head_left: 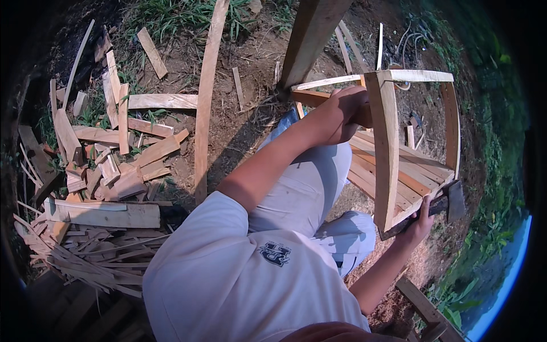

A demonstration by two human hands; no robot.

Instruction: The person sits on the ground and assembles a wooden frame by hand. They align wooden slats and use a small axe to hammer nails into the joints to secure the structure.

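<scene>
A box-like wooden crate (385,151) is seen right of centre in the frame, tilted, with its open framework of pale posts and rails turned toward the upper right. Its slatted panel (401,174) is formed of planks laid side by side, one of them more orange than the rest, and shavings-strewn ground is seen past its edges. The crate is held between the two hands, which are kept well apart. At its upper left corner, just above the centre of the frame, the left hand (345,117) is closed around a darker wooden rail, the fingertips being partly hidden. At its lower edge, toward the lower right, the right hand (420,223) is wrapped about the dark handle of a hatchet (456,202), whose metal head is turned to the right, just beside the crate's corner; whether the crate is also pressed by the fingers cannot be told. Grey trousers (302,188) are bent beneath the left forearm. A thick beam (313,40) is seen at upper centre, and a long plank (208,102) is laid left of it. At left, offcuts (122,182) are heaped above a pile of thin strips (97,259). At lower right, another timber (427,305) is laid near green plants (456,299)
</scene>
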